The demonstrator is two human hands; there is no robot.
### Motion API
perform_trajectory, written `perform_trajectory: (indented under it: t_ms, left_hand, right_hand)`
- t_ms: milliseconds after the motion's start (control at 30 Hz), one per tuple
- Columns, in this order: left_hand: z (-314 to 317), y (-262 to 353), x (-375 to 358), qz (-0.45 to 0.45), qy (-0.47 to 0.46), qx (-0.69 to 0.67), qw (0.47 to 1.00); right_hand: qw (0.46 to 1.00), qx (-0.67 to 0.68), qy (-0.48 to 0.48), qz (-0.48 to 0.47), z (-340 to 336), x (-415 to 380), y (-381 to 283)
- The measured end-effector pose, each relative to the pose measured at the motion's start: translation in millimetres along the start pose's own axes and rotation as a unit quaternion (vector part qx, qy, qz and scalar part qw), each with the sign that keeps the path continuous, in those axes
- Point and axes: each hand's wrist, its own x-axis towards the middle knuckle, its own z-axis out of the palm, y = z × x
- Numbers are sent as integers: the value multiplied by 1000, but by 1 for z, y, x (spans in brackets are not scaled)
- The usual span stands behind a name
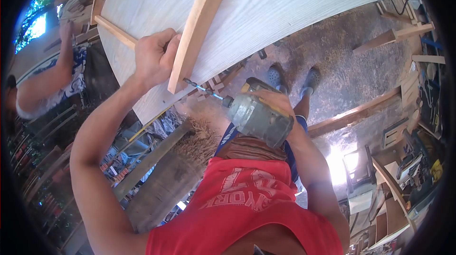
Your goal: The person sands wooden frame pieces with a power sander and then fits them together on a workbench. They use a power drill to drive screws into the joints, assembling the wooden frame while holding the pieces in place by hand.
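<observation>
A cluttered woodworking shop is seen from above, its floor (pixel 346 60) strewn with sawdust and offcuts, with shelves and tools crowded along the edges. A large pale plywood panel (pixel 285 3) fills the top of the view, from about 10 o'clock to 1 o'clock.

The left hand (pixel 154 58) is closed in a grip around the lower end of a light wooden batten (pixel 202 24), which is pressed flat against the panel and runs up toward 12 o'clock. A second, thinner strip (pixel 114 31) is seen behind the hand, running off toward 10 o'clock along the panel's edge.

The right hand (pixel 275 103) is wrapped around the grip of a worn cordless drill (pixel 259 119), just right of centre. The drill's bit (pixel 202 88) is pointed toward 10 o'clock, and its tip is held at the bottom end of the batten, just beside the left hand; whether the bit has entered the wood cannot be told.

Below the drill, at 6 o'clock, a red shirt (pixel 247 207) with white lettering is worn by the person, and two grey shoes (pixel 292 77) are seen on the floor past the drill. A rough timber post (pixel 161 179) stands at about 7 o'clock. At 9 o'clock, another person's arm (pixel 45 86) is raised toward the panel's far edge.
</observation>
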Motion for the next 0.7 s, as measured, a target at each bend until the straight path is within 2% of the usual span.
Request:
perform_trajectory:
  t_ms: [133, 200, 333, 400, 700]
  left_hand:
    - [0, 4, -1, 6, -6, -13, 1000]
    - [-1, 4, 0, 14, -6, -9, 1000]
    - [-1, 1, 0, 22, -16, -7, 1000]
    - [-1, 1, 0, 24, -12, -14, 1000]
    - [-2, 5, -1, 42, -14, -30, 999]
  right_hand:
    - [1000, -16, 9, 22, 5, -6, -11]
    - [994, -107, -19, 3, 0, -1, -14]
    - [985, -165, -32, -27, -10, 13, -20]
    - [967, -251, -43, -29, -13, 17, -26]
    - [972, -227, -53, -10, -14, 16, -20]
